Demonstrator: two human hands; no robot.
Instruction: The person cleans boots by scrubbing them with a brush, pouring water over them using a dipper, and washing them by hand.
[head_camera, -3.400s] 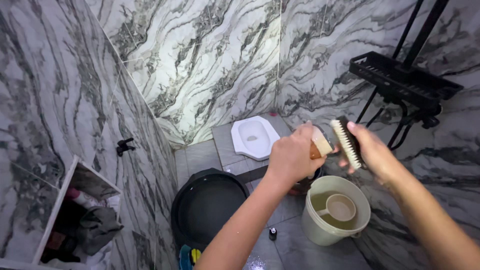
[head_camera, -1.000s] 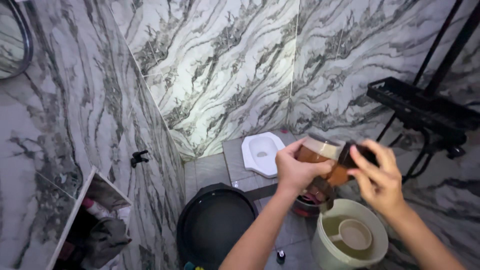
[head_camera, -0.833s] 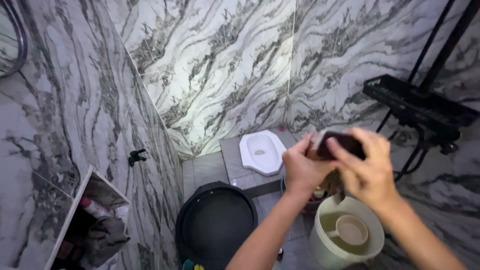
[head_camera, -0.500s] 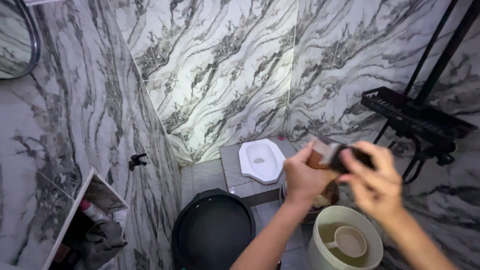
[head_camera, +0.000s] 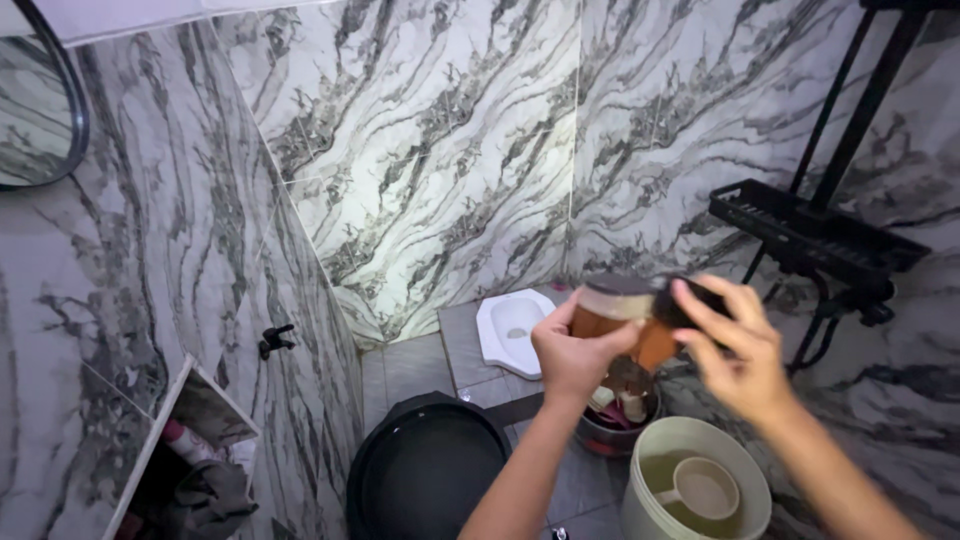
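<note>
the left hand (head_camera: 572, 352) is wrapped around a brown jar (head_camera: 612, 318) with a pale lid, held in the air over the floor. the right hand (head_camera: 738, 350) grips a dark scrub brush (head_camera: 688, 300) against the jar's side. below them sit a small dark bowl (head_camera: 612, 432), a pale bucket (head_camera: 697, 492) holding a scoop (head_camera: 703, 490), and a black basin (head_camera: 425, 473).

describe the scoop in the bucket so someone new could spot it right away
Start at the black wall rack on the right and drop to the floor below the right hand. There stands a pale round bucket holding murky water. The scoop floats inside it: a beige round cup with a short handle, the only thing in the bucket.
</note>
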